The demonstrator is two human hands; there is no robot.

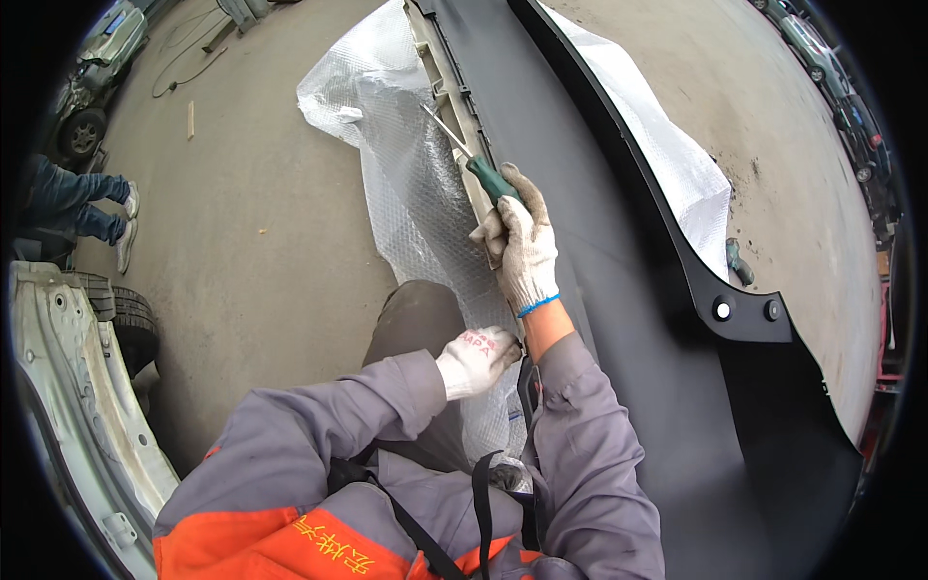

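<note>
The floor (251,203) spreads under everything, with parked cars (822,68) at the far right and a bare car body (82,387) at the near left. Across the middle lies a long black panel (619,261), its long axis running from far left to near right. Silver wrap (391,164) shows beneath it and out past both sides. At the left, beyond the car body, stand a co-worker's legs (92,208).

A pale strip (456,102) follows the panel's left edge, slanting the same way. Both gloved hands are at that edge. The right hand (522,232) is farther out, its fingers closed round the green handle of a screwdriver (493,181); the left hand (478,361) is nearer the body, its fingers bent at the edge, and whether they grip anything I cannot tell.

The screwdriver points far left from the right hand, its axis leaning more to the left than the strip's, so the shaft crosses over the strip. The right hand is clearly the closer to that far stretch; whether the tip touches anything is unclear. Right of the panel lies a small green tool (739,261), and on the panel's near right corner sits a white disc (722,309)
</note>
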